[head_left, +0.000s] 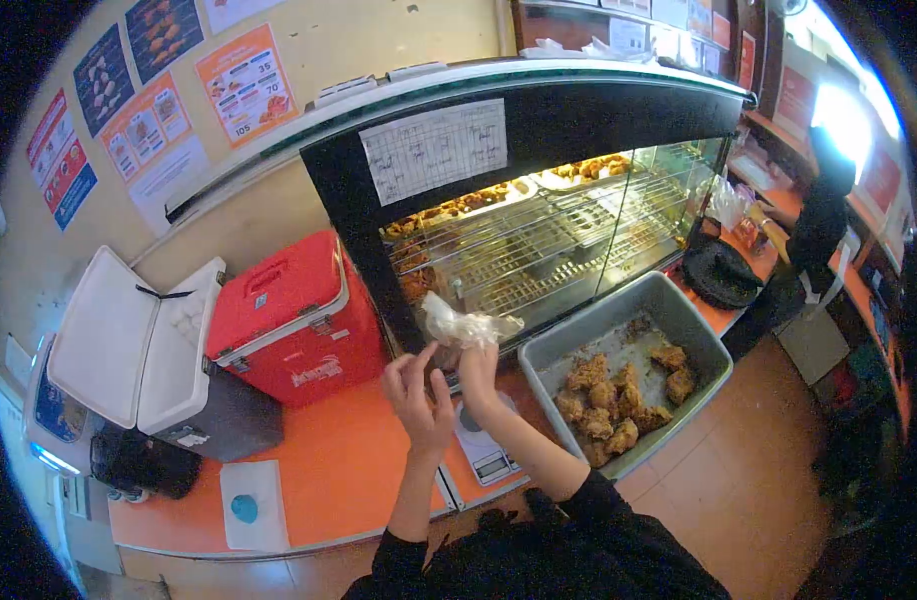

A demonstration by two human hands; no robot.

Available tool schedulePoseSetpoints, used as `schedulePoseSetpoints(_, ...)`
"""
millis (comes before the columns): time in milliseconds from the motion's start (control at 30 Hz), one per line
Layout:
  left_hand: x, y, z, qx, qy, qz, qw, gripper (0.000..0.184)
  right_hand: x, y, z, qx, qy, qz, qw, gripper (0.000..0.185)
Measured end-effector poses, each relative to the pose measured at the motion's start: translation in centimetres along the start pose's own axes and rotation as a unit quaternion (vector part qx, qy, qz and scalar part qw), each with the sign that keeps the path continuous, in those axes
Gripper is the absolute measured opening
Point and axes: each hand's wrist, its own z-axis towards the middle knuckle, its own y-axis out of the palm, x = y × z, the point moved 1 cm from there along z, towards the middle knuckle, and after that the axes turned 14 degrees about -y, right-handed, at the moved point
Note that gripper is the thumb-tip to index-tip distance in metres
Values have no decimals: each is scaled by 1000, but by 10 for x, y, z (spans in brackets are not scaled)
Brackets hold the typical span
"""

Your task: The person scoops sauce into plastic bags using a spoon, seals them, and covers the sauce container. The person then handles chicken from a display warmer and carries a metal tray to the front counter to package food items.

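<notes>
My left hand (419, 400) is raised in front of the heated display case (539, 230), its fingers apart and the fingertips close to crumpled clear plastic (464, 325). That plastic covers the fingers of my right hand (479, 368). I cannot tell whether it is a disposable glove or a thin bag, and the finger shape beneath is hidden. Below my hands a kitchen scale (491, 462) sits on the orange counter (354, 470). Right of my right arm, a grey tub (724, 375) holds several pieces of fried chicken (599, 395).
Left stand a red cooler box (279, 320) and a grey cooler (224, 420) with its white lid raised. White paper with a teal blob (244, 508) lies on the counter. At right, another person's black sleeve (824, 215) reaches toward a clear bag (729, 205) and a black basket (721, 275).
</notes>
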Motion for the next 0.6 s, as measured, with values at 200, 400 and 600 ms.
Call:
schedulePoseSetpoints(200,3,3,19,-33,21,5,999,32,-8,23,3,-87,-57,-130,986,26)
schedulePoseSetpoints(400,-10,10,28,-30,-5,6,1000,33,-14,26,-2,-99,-62,-232,966,37)
schedulePoseSetpoints(600,-9,8,28,-38,-25,1,999,33,-36,22,13,-49,-206,-242,947,50)
